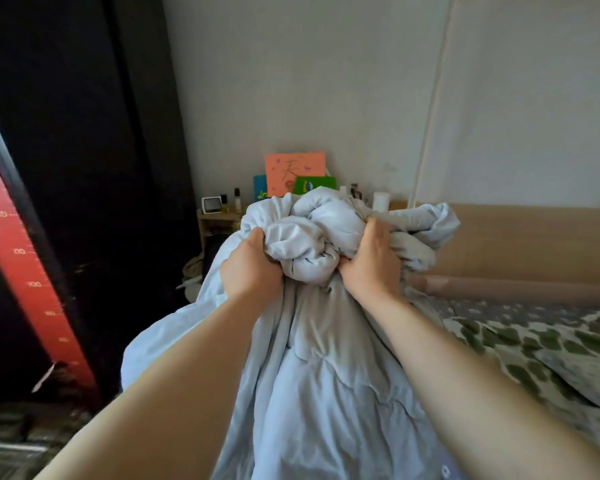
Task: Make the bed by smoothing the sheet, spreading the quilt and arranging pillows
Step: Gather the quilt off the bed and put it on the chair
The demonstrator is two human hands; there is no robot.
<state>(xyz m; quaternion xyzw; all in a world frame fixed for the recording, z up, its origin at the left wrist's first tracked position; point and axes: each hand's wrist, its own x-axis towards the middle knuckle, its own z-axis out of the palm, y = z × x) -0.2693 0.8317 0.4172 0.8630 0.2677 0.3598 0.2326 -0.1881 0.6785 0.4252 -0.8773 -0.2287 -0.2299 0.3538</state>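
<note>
Both the left hand and the right hand clutch the bunched pale-blue quilt, lifted at the bed's near left above the leaf-print sheet. It looks soft, bulky, light; finding corners would likely spread it better.

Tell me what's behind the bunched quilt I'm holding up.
Behind the quilt, gripped by the left hand and right hand, a wooden nightstand holds a small screen, bottles and coloured cards against the wall. The quilt hides the nightstand's middle and whatever stands there.
</note>
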